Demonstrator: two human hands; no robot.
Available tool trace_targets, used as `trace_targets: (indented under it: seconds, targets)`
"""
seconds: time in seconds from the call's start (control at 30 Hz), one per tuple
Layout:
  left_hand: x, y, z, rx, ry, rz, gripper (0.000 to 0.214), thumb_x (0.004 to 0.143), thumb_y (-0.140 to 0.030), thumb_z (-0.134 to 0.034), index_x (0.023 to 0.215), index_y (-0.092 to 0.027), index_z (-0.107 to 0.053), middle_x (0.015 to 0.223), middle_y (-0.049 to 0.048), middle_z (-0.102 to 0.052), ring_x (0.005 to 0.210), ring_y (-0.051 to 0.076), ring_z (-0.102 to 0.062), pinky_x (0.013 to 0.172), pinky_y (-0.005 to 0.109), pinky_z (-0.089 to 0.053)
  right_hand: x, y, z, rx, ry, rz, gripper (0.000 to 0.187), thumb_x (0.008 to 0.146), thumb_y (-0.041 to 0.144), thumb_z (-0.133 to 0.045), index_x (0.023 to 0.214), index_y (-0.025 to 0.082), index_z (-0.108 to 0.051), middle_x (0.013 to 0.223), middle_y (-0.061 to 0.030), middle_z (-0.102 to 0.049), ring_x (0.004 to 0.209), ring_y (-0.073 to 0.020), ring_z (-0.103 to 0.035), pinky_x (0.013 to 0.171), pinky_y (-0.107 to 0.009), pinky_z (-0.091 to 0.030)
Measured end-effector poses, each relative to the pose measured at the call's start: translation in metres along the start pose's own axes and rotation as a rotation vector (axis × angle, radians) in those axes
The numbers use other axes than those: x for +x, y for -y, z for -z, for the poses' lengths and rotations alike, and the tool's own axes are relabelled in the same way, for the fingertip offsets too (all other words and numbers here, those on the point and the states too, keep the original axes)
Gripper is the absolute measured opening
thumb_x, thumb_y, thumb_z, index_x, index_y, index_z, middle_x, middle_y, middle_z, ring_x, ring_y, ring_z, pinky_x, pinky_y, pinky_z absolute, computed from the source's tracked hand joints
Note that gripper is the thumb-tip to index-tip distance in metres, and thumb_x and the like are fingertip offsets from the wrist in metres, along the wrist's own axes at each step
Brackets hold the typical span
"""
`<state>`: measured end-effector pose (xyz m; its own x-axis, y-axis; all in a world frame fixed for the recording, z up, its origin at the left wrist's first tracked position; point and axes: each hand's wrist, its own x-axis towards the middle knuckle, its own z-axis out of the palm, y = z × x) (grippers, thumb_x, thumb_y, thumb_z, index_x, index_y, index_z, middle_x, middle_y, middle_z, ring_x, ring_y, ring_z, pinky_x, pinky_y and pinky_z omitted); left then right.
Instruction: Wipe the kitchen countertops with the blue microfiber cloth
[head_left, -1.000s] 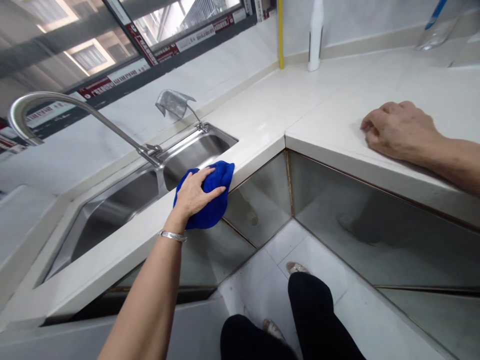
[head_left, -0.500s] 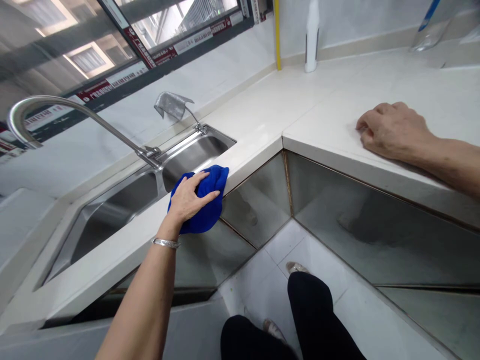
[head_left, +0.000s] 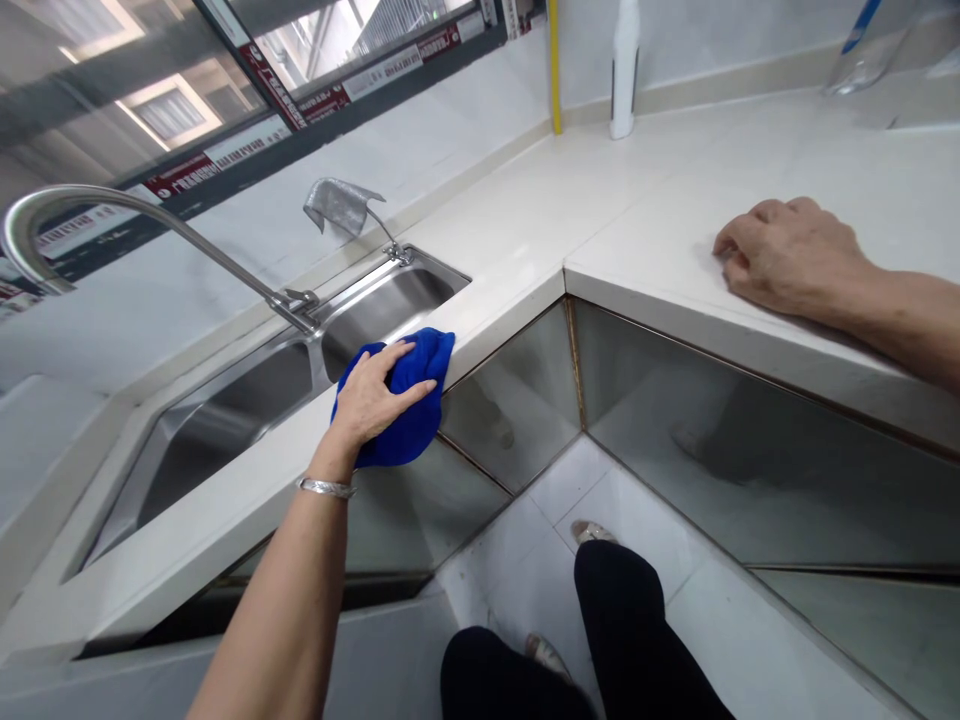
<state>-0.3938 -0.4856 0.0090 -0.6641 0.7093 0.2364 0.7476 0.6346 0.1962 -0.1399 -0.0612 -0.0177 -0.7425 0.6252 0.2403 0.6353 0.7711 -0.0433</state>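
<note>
White counter (head_left: 600,220) wraps the corner; my left hand (head_left: 373,398) lies with fingers spread, pressing the cloth (head_left: 411,435) beneath them onto the edge; sink (head_left: 225,420) just beyond the fingertips; right hand (head_left: 787,255) rests apart, apparently loosely clenched.

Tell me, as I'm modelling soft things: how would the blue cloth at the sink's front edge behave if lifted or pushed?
Probably floppy: the blue cloth drapes over the countertop edge under the left hand. Likely light, since it bunches into soft folds. It should slide, not roll, on the smooth countertop.
</note>
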Motion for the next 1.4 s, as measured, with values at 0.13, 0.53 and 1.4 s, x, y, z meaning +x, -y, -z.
trace_targets:
  seconds: [0.13, 0.53, 1.4]
  targets:
    - [-0.001, -0.001, 0.001, -0.015, 0.006, 0.002, 0.073, 0.082, -0.068, -0.063, 0.142, -0.027, -0.057, 0.146, 0.0041, -0.057, 0.134, 0.032, -0.049, 0.127, 0.052, -0.027, -0.001, 0.003, 0.003, -0.030, 0.003, 0.002, 0.035, 0.090, 0.027, -0.045, 0.116, 0.017, -0.066, 0.129, -0.0181, -0.058, 0.117, -0.0380, -0.054, 0.091, -0.051, -0.052]
    - [0.003, 0.002, -0.007, 0.076, -0.010, -0.041, 0.077, 0.085, -0.068, -0.060, 0.144, -0.021, -0.053, 0.149, 0.0073, -0.055, 0.136, 0.032, -0.048, 0.124, 0.049, -0.031, -0.005, 0.007, 0.005, -0.057, -0.001, -0.004, 0.036, 0.095, 0.028, -0.041, 0.118, 0.015, -0.066, 0.132, -0.0192, -0.057, 0.114, -0.0358, -0.054, 0.085, -0.049, -0.050]
    - [-0.088, 0.082, 0.024, 0.138, -0.026, 0.156, 0.074, 0.088, -0.073, -0.051, 0.145, -0.026, -0.051, 0.152, 0.0054, -0.051, 0.143, 0.027, -0.045, 0.129, 0.053, -0.020, 0.002, -0.013, -0.011, 0.037, 0.000, 0.059, 0.036, 0.099, 0.024, -0.043, 0.125, 0.015, -0.066, 0.132, -0.0200, -0.055, 0.111, -0.0294, -0.047, 0.086, -0.044, -0.038]
